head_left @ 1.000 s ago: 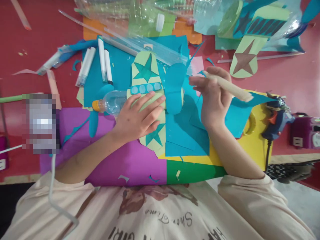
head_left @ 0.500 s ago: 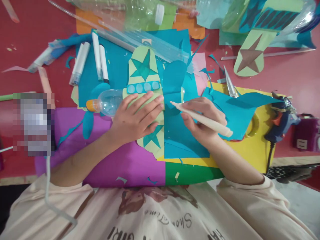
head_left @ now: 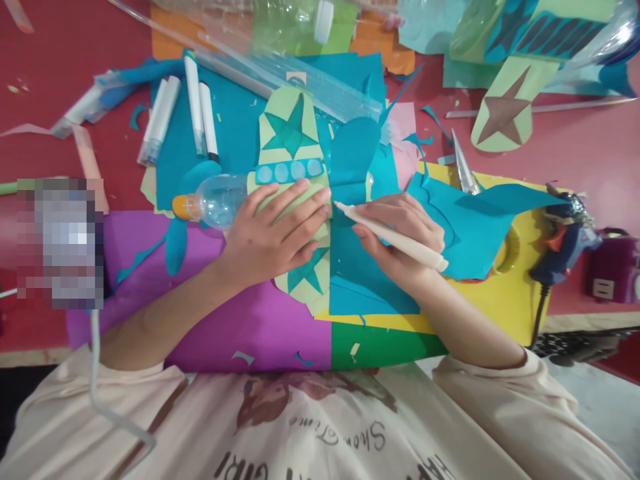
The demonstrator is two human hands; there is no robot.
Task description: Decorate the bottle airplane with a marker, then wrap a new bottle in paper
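My left hand (head_left: pixel 275 233) lies with outstretched fingers over pale green paper (head_left: pixel 320 233) around a clear plastic bottle (head_left: pixel 220 201) with an orange cap (head_left: pixel 185 207). The bottle rests on its side. Above the fingers shows a blue strip with pale circles (head_left: pixel 289 171), and beyond it a green rounded flap with a teal star (head_left: pixel 291 127). In my right hand (head_left: pixel 400 233) is a white marker (head_left: pixel 400 243), its tip on or just over the blue paper (head_left: pixel 373 280) beside the green paper's edge. Whether the tip touches is unclear.
Several white markers (head_left: pixel 159 120) lie at the upper left. Scissors (head_left: pixel 464 167) and a blue glue gun (head_left: pixel 565 250) are at the right, near a tape roll (head_left: pixel 507 250). Another decorated bottle (head_left: pixel 470 40) stands at the upper right. Purple paper (head_left: pixel 200 320) lies in front.
My right hand has shifted slightly left with the marker, bringing its tip closer to the green paper's edge. My left hand stays on the paper around the bottle.
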